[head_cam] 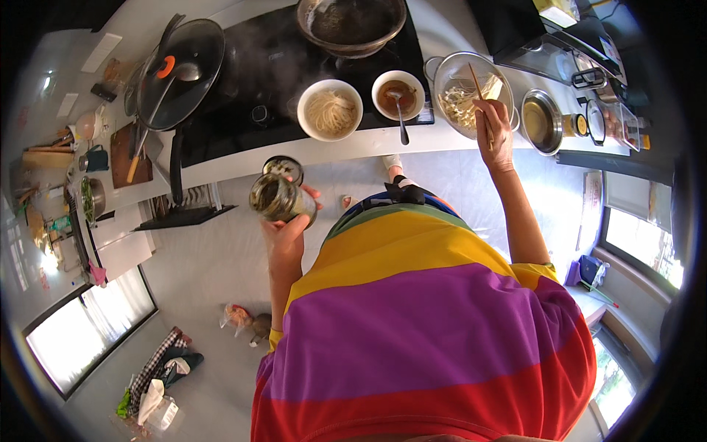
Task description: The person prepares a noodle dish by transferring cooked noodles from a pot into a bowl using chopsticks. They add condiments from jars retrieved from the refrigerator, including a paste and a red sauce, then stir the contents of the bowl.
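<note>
My left hand (287, 226) holds a glass jar (273, 199) of dark green contents, tilted, with its round lid (283, 168) beside the mouth. My right hand (495, 135) grips wooden chopsticks (476, 83) over a metal strainer (461, 63) holding enoki mushrooms (458, 105) and a pale block-like bunch. Between the hands, on the hob's near edge, stand a white bowl (309, 130) of noodles (331, 112) and a smaller white bowl (378, 83) of brown sauce with a metal spoon (403, 124) in it.
A large steaming pan (353, 52) sits at the hob's back. A lidded black pan (182, 99) stands left, its handle jutting over the counter edge; a ladle and a cleaver lie near a wooden board (124, 160). A steel bowl of liquid (541, 145) is right of the strainer. Bags (157, 381) lie on the floor.
</note>
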Demonstrator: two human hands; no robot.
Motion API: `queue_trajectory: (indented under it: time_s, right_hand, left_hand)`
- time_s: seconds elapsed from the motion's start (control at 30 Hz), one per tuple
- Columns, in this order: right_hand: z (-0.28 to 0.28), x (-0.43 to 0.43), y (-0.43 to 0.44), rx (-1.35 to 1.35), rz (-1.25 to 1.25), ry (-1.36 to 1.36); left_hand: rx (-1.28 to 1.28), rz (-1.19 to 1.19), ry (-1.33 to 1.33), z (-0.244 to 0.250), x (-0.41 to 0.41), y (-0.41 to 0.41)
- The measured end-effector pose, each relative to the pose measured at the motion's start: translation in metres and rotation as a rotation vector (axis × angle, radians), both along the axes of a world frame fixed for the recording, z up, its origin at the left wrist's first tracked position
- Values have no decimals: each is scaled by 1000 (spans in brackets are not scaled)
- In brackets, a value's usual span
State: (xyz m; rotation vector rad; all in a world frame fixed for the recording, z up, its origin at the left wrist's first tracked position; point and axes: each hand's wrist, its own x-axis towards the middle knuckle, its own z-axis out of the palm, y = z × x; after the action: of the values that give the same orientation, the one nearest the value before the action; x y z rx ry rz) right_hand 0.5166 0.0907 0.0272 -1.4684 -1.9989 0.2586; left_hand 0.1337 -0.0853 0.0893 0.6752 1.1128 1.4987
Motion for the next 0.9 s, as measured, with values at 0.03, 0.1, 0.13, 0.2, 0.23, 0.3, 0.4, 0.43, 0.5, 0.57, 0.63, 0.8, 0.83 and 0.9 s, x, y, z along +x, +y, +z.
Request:
queue_trajectory:
  time_s: [0.03, 0.1, 0.13, 0.2, 0.23, 0.3, 0.4, 0.43, 0.5, 0.57, 0.63, 0.8, 0.83, 0.9]
  right_hand:
    - [-18, 9, -3, -68, -11, -47]
    - [-46, 20, -5, -144, 42, -146]
    - [-50, 23, -4, -179, 68, -199]
    - [-50, 26, -2, -160, 144, -208]
    - [-47, 26, -2, -151, 181, -211]
    - [-46, 32, -2, -214, 240, -269]
    - [-40, 34, -6, -354, 290, -307]
    - [-35, 33, -9, -368, 282, -372]
    - [-29, 36, -13, -391, 271, -502]
    - [-46, 47, -19, -283, 148, -502]
    - [-11, 24, -19, -198, 115, -483]
    - [40, -59, -16, -533, 488, 234]
    - [58, -84, -19, -619, 587, 341]
    - [70, -122, -24, -722, 815, 480]
  left_hand:
    - [-7, -15, 8, 1, 1, 3]
    - [-11, 14, -67, 10, 4, 10]
    - [-4, 7, -69, 13, 5, 12]
    - [9, 5, -65, 10, 5, 14]
    - [12, 10, -65, 9, 6, 14]
    - [18, 17, -70, 9, 7, 13]
    - [12, -35, -34, 9, 7, 11]
    - [10, -48, -15, 8, 7, 9]
    - [5, -71, 4, 6, 4, 5]
    - [3, -99, 5, 5, 2, 4]
    - [-27, -103, 13, 9, 5, 5]
    - [-11, -180, -2, 13, 12, 9]
    - [1, -190, -11, 14, 14, 9]
    - [16, -219, -50, 15, 17, 11]
